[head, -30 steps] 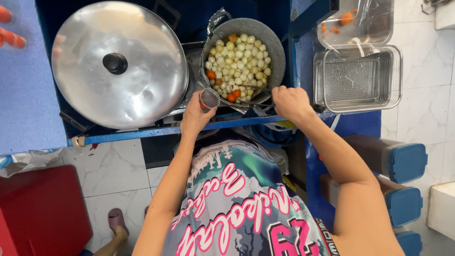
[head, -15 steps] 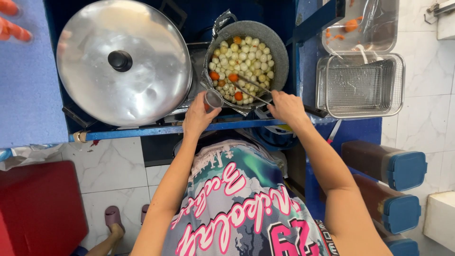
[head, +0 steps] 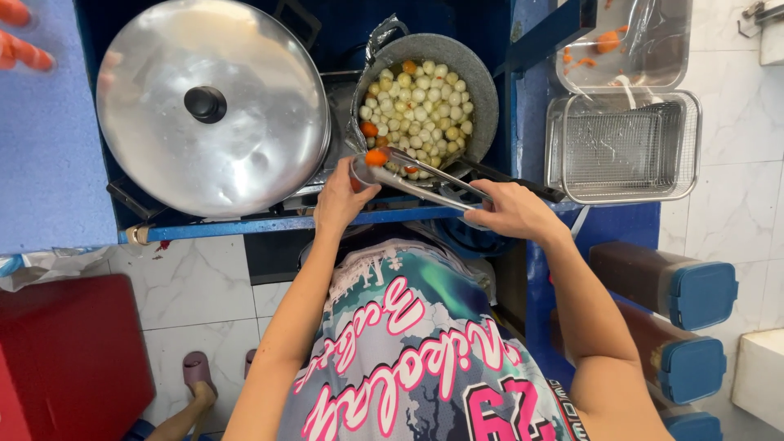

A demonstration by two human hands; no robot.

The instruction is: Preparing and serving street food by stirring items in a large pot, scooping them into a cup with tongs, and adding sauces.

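Observation:
My right hand (head: 510,214) grips metal tongs (head: 425,175) that pinch an orange ball (head: 376,157) at the tip. My left hand (head: 341,199) holds a small clear cup (head: 359,173) right under that ball, at the near rim of a grey pan (head: 482,90). The pan is full of small pale balls (head: 420,106) with a few orange ones among them. The pan's black handle (head: 523,186) runs past my right hand.
A large shiny pot lid with a black knob (head: 204,104) sits left of the pan. A metal tray with a wire rack (head: 625,147) and a clear tub stand to the right. Brown containers with blue lids (head: 686,290) lie lower right. A red block (head: 69,359) sits lower left.
The tongs have lifted an orange ball out of the pan and brought it over the cup. My right hand has shifted right and lower along the tongs.

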